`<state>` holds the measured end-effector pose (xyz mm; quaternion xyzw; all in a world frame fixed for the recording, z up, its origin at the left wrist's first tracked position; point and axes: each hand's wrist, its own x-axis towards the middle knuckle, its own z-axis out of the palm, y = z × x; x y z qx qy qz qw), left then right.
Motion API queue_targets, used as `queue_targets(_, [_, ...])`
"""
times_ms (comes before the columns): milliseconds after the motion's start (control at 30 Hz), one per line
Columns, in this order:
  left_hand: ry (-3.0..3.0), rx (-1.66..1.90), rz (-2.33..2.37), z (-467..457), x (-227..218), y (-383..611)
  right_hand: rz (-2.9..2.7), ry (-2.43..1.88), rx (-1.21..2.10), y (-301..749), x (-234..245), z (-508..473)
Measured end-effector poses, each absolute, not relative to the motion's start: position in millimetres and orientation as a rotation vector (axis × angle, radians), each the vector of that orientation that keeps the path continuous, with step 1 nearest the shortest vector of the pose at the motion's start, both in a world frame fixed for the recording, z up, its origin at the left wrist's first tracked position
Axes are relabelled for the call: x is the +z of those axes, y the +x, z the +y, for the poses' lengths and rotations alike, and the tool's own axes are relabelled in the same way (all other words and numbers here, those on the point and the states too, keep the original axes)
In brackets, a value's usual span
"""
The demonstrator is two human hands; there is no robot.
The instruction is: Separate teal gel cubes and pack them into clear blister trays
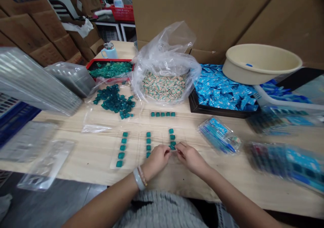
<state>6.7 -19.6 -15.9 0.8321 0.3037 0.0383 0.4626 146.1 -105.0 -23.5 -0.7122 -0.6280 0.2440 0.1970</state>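
My left hand [157,158] and my right hand [189,157] meet at the near middle of the wooden table [227,177], fingers pinched together around a small teal candy [172,147]. That piece ends a short column of teal candies [171,137]. Two more columns [122,148] [148,143] lie to the left, seemingly in clear trays. A row of teal candies [163,114] lies farther back, and a loose heap [115,101] sits on clear plastic at the back left.
A clear bag of pale wrapped candies [164,86] stands behind, a black tray of blue packets [220,89] and a cream basin [260,62] to its right. A red tray of teal candies [110,68], stacked clear trays [37,83], filled packs [219,135] and cardboard boxes surround.
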Motion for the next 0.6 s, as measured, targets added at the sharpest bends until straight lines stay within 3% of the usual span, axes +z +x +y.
queue_targets(400, [1.281, 0.283, 0.799, -15.1, -14.9, 15.9, -1.027, -1.579, 0.945, 136.8, -15.8, -104.3])
queue_targets(600, [1.108, 0.300, 0.778, -18.5, -3.1, 12.4, -1.294, -1.692, 0.735, 131.8, -1.4, -108.5])
